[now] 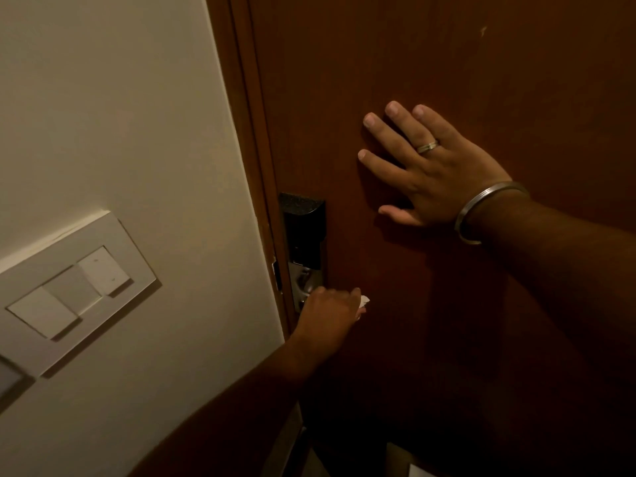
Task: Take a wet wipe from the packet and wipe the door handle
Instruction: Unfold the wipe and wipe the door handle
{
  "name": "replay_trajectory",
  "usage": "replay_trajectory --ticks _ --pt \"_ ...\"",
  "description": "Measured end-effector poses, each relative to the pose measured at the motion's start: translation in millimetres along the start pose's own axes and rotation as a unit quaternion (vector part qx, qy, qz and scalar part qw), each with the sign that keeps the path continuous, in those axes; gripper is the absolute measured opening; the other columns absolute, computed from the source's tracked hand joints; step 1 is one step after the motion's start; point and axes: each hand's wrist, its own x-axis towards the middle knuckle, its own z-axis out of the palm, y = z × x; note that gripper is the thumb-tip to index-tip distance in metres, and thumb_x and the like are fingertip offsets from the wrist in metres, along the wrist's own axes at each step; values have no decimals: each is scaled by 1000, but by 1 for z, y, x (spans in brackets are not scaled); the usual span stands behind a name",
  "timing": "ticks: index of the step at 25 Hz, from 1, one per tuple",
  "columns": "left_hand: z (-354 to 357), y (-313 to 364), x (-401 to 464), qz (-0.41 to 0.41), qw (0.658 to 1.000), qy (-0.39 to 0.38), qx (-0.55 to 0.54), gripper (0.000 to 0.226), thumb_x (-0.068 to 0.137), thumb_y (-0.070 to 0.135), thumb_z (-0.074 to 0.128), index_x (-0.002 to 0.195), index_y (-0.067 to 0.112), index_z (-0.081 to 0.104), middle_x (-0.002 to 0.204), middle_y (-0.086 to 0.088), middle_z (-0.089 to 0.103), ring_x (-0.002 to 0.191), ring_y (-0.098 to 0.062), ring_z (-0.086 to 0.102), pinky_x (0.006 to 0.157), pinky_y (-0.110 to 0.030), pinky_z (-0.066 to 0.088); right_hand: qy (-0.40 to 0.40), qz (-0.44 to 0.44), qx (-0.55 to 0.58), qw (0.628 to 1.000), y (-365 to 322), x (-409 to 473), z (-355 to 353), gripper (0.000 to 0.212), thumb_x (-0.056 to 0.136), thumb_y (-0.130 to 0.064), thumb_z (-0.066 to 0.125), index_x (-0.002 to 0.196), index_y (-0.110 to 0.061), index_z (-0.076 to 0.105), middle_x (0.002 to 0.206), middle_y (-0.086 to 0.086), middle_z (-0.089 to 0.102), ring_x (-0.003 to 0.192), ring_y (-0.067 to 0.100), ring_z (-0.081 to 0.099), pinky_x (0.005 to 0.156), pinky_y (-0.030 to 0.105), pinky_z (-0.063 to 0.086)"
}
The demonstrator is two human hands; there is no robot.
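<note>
My left hand (330,309) is closed around the door handle with a white wet wipe (364,301) bunched inside it; only a corner of the wipe pokes out on the right. The handle itself is hidden under that hand. Above it, the dark lock plate (304,232) with a silver lower part (303,277) is fixed to the brown wooden door (447,46). My right hand (423,166) lies flat on the door, fingers spread, to the upper right of the lock; it wears a ring and a metal bangle. The wipe packet is not in view.
A cream wall (120,115) runs along the left of the door frame (254,132). A white switch panel (72,287) with several rocker switches sits on that wall at lower left. Something pale shows at the bottom edge (420,471).
</note>
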Motion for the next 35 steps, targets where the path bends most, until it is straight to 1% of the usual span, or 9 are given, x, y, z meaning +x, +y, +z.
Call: replay_trajectory --ticks 5,8,12,16,19,22,27,32,35 --pt "13 -37 -44 121 985 119 -19 50 95 36 42 136 7 42 135 -17 55 121 -31 53 100 -47 44 4 -1 1 1000 -1 0 0 86 91 -70 19 156 -14 20 163 25 8 150 45 12 122 53 13" --pt "11 -69 -65 185 975 117 -20 54 81 11 68 131 8 49 136 -17 54 124 -34 52 100 -46 41 9 1 0 1000 1 0 1 85 92 -70 18 156 -14 20 163 25 9 150 45 13 122 53 14" --pt "-8 -53 -33 126 975 66 -171 47 90 8 64 134 11 49 130 -13 60 118 -27 56 100 -41 44 11 -2 -7 1000 0 1 0 84 93 -69 17 156 -13 21 163 25 11 149 45 15 121 54 15" --pt "3 -16 -8 76 984 74 -140 44 95 20 57 137 14 44 125 -11 60 112 -23 55 90 -29 39 11 -2 -5 1000 1 1 0 83 93 -69 18 155 -13 23 163 26 13 149 45 16 121 54 17" --pt "5 -24 -18 53 979 86 -177 43 90 17 65 130 13 52 120 -11 65 109 -24 60 94 -38 45 14 -3 -12 1000 1 1 1 83 93 -69 17 155 -14 24 163 25 13 149 45 17 121 54 17" --pt "8 -68 -32 73 984 137 -91 38 72 15 84 107 13 67 103 -11 72 94 -27 66 83 -42 52 15 -1 -2 1000 0 0 2 83 93 -68 20 155 -13 25 162 25 14 148 45 18 121 54 17" --pt "-6 -65 -25 127 987 100 -14 24 76 27 80 93 13 69 84 -8 71 74 -24 67 70 -36 52 13 -2 -9 1000 0 0 2 82 93 -68 19 155 -14 23 163 25 13 149 45 17 120 55 16" --pt "2 10 -1 -86 992 44 -80 39 97 46 46 110 13 63 99 -5 67 84 -18 62 73 -30 45 14 3 -18 1000 0 0 0 81 93 -67 21 154 -14 25 162 25 15 148 45 18 120 54 16" --pt "12 -10 -15 -6 996 60 -72 31 92 34 60 117 15 57 110 -6 67 97 -21 62 88 -37 47 10 4 -20 1000 0 0 -1 82 93 -68 20 155 -15 24 163 24 14 149 45 18 121 53 15"
